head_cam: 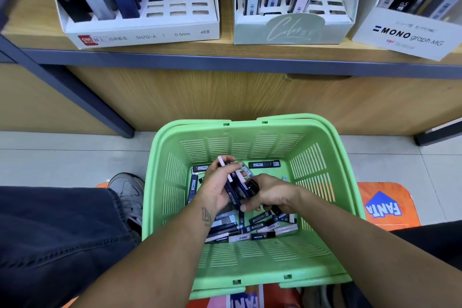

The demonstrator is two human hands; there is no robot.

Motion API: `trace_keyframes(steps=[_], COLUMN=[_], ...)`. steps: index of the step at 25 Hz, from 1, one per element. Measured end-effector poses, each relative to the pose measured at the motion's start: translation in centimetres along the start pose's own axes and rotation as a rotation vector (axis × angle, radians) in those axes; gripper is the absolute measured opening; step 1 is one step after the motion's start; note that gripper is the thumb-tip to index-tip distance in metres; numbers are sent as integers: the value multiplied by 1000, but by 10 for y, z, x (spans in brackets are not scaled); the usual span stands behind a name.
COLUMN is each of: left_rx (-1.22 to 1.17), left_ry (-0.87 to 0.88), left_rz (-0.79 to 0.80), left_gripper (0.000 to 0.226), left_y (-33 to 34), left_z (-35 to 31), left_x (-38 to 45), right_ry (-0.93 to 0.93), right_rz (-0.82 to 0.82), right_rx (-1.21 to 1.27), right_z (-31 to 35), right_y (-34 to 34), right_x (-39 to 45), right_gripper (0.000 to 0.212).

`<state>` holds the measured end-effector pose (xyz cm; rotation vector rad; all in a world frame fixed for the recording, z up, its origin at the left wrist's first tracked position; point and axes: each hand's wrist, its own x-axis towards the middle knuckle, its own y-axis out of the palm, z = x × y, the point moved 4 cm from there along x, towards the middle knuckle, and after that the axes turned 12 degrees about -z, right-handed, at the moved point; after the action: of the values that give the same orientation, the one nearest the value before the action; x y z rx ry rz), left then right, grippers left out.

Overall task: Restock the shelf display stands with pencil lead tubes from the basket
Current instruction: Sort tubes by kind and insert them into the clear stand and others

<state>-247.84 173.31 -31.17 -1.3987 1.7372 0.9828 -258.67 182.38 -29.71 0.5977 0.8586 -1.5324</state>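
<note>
Both hands down inside the green basket [160, 182], which sits on the floor in front of the wooden shelf [225, 52].

Left hand [215, 189]: fingers curled round a fanned bundle of pencil lead tubes [237, 189], dark bodies with white caps. Their long axes run from the palm up and away toward the shelf, leaning slightly left; one white-capped end sticks out past the fingertips at the top.

Right hand [268, 194]: thumb and fingers pinch the lower right edge of the same bundle. Whether it grips one tube or several is hard to tell, as the fingers hide the contact.

Loose tubes [260, 229] lie flat on the basket bottom, mostly near the person's side, pointing in mixed directions. One lies crosswise by the far wall; a few lie lengthwise along the left wall.

On the shelf: a white display stand [150, 30] at left, half filled with upright HB 0.5 tubes, its right slots bare; a pale green stand [287, 30] in the middle; a MONO stand [410, 35] at right.

A dark trouser leg [50, 232] and a grey shoe [127, 192] lie left of the basket.
</note>
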Motion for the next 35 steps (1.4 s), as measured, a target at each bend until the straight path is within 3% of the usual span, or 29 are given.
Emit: trace_keyframes(steps=[5, 10, 13, 16, 20, 23, 26, 31, 35], left_rx=[-87, -106, -115, -53, 174, 334, 385, 449, 487], left_ry=[-126, -84, -77, -42, -5, 46, 91, 261, 393], left_rz=[-105, -102, -108, -98, 21, 167, 303, 445, 487], left_gripper=[18, 21, 26, 27, 28, 36, 46, 38, 25], left_y=[0, 1, 0, -5, -3, 10, 23, 38, 44], left_z=[2, 1, 2, -5, -25, -49, -77, -130, -171], left_x=[12, 13, 11, 9, -15, -50, -88, -151, -196], right_ry=[-135, -162, -106, 89, 85, -31, -170, -315, -445], right_rz=[-54, -167, -123, -8, 103, 83, 34, 59, -22], right_rx=[-87, -13, 8, 101, 451, 268, 196, 206, 49], right_z=[5, 10, 8, 2, 27, 55, 81, 127, 166], right_y=[12, 12, 9, -16, -64, -88, -105, -128, -133], right_x=[6, 12, 13, 2, -23, -49, -77, -128, -172], right_gripper=[46, 38, 47, 51, 42, 49, 36, 20, 25])
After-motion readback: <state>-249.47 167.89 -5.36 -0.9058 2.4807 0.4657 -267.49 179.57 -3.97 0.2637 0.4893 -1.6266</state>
